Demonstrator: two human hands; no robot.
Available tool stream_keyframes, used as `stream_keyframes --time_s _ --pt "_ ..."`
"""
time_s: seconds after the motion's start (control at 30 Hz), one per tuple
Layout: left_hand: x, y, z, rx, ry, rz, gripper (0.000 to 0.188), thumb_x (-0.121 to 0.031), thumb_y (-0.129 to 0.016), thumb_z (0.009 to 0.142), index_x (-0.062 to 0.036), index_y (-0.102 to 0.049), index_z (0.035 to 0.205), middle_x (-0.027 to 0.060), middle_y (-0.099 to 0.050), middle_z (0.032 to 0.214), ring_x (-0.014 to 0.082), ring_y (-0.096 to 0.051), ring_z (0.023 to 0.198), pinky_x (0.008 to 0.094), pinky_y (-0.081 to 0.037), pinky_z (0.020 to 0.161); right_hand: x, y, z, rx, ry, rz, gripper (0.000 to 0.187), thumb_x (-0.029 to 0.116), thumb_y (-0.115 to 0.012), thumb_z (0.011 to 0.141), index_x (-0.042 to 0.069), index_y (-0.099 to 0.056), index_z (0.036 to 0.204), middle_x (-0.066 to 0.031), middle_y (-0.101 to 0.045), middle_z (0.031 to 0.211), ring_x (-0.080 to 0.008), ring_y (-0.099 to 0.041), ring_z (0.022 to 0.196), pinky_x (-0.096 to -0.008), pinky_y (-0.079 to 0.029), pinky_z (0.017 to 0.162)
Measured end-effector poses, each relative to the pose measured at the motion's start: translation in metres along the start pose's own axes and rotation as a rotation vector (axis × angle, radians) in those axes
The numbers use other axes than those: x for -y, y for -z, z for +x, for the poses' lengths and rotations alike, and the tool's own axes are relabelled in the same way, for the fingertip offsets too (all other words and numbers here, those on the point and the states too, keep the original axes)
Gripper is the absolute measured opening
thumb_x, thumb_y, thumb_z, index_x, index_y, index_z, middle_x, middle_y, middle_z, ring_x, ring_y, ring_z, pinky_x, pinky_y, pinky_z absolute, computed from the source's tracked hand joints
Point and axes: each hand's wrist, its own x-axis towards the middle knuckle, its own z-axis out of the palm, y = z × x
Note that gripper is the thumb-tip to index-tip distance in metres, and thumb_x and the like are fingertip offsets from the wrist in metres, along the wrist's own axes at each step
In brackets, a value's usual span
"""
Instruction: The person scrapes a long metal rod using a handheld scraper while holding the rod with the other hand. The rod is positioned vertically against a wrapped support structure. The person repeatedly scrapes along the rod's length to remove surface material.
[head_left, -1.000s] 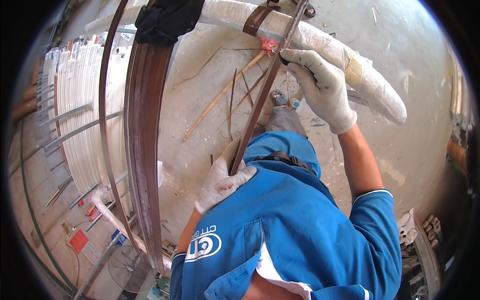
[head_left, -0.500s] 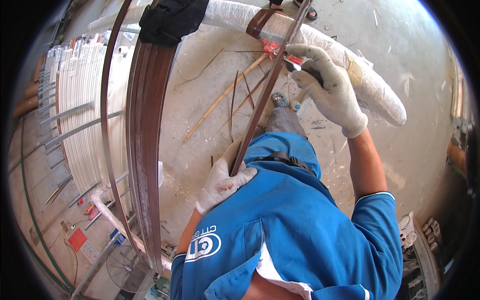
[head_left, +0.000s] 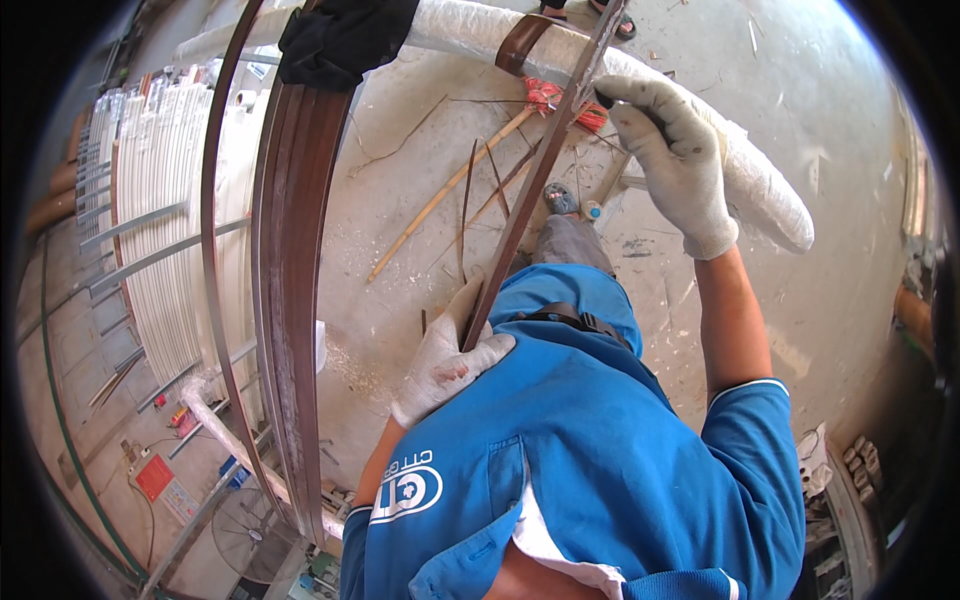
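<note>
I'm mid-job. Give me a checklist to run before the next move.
1. Narrow dark-brown strip gripped by the left white-gloved hand: ok, near its lower end.
2. Right white-gloved hand touching the strip: cannot tell; its fingers are very close.
3. Right hand's held item identified: cannot tell; only something small and dark shows.
4. Floor free of loose pieces: not ok; a long pale wooden pole lies there.
5. Other person's sandalled foot safely distant: cannot tell.

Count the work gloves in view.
2: one on the left hand, holding the lower end of the brown strip; one on the right hand, raised beside the strip's upper part. Others could be hidden or too small to make out.
</note>
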Motion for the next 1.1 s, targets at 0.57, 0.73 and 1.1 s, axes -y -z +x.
stream_keyframes --time_s 0.57,0.73,1.1 --pt "0.003 0.005 -0.003 0.05 0.036 0.008 0.072 -0.018 -0.075 0.088 -0.0027 -0.045 0.151 -0.0006 -0.056 0.086 0.0066 -0.05 0.075 0.0218 -0.045 0.069 0.012 -0.001 -0.009 0.219 -0.095 -0.1 0.04 0.005 -0.065 0.097 0.01 -0.06 0.136 -0.0047 -0.069 0.086 -0.008 -0.064 0.079 -0.0267 -0.053 0.073" --pt "0.001 0.005 0.0 0.067 0.028 -0.052 0.067 -0.016 -0.074 0.089 -0.0039 -0.048 0.149 -0.0012 -0.055 0.085 0.0061 -0.048 0.074 0.0217 -0.044 0.068 0.004 -0.009 -0.005 0.09 0.022 -0.112 0.029 0.004 -0.066 0.096 0.006 -0.067 0.125 -0.0049 -0.07 0.093 -0.0082 -0.065 0.084 -0.0252 -0.053 0.077" --pt "0.004 0.006 0.003 0.03 0.013 0.004 0.074 -0.022 -0.078 0.085 0.0022 -0.047 0.148 0.0039 -0.06 0.093 0.0089 -0.053 0.08 0.0231 -0.047 0.073 0.009 0.009 -0.001 0.096 -0.04 -0.043 0.036 0.008 -0.064 0.099 0.009 -0.061 0.135 0.001 -0.066 0.08 -0.0058 -0.059 0.072 -0.0232 -0.049 0.066"
